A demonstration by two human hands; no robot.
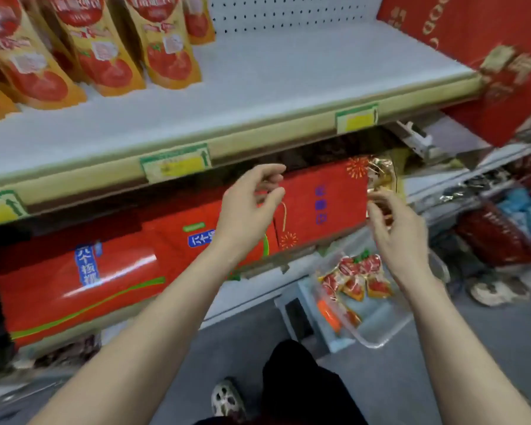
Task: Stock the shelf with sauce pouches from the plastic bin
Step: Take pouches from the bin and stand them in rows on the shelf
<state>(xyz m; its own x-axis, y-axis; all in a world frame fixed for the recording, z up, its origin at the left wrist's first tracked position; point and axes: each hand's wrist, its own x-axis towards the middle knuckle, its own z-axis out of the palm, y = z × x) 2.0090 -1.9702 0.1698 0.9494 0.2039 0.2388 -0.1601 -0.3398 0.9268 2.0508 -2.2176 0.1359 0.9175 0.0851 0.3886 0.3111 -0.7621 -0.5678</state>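
Yellow, tomato-printed sauce pouches [163, 47] on shelf [288, 75]; left hand [249, 207] and right hand [402, 231] loose-fingered, empty.

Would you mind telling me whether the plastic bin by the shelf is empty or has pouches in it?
Not empty: the plastic bin holds several red-and-yellow sauce pouches, visible through its clear wall.

Up at eleven o'clock the sauce pouches [105, 50] shine, slick glossy film. The shelf [273, 81] beneath them looks matt white and smooth, its back panel [288, 10] punched with holes. At eight o'clock the red cartons [83, 277] throw a bright glare, glossy. At four o'clock sits the plastic bin [383, 329], clear and shiny.
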